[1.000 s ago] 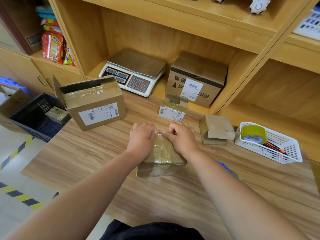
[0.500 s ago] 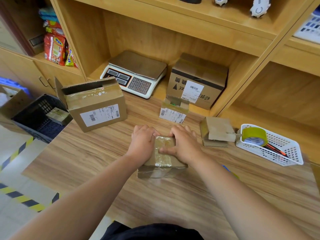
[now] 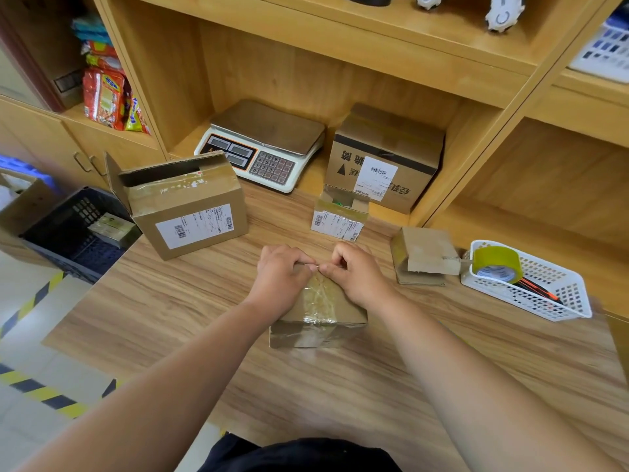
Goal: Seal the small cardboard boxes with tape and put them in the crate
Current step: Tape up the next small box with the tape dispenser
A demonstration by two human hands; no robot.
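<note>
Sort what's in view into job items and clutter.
Job: taped box, labelled small box, plain small box, tape roll, crate.
Lying about: weighing scale, large open box, shelf box, snack packets, white basket.

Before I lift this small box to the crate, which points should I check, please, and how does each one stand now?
1. Tape strip runs over the top of the small box and down its near side: ok.
2. Far end of the strip pressed flat: cannot tell; the left hand and the right hand pinch it there.
3. Room in the crate: ok; one small package lies inside, with free floor beside it.
4. Straight way to the crate: not ok; the large open box stands between, so probably lift around it.
5. Tape roll put away: ok, in the white basket.
</note>
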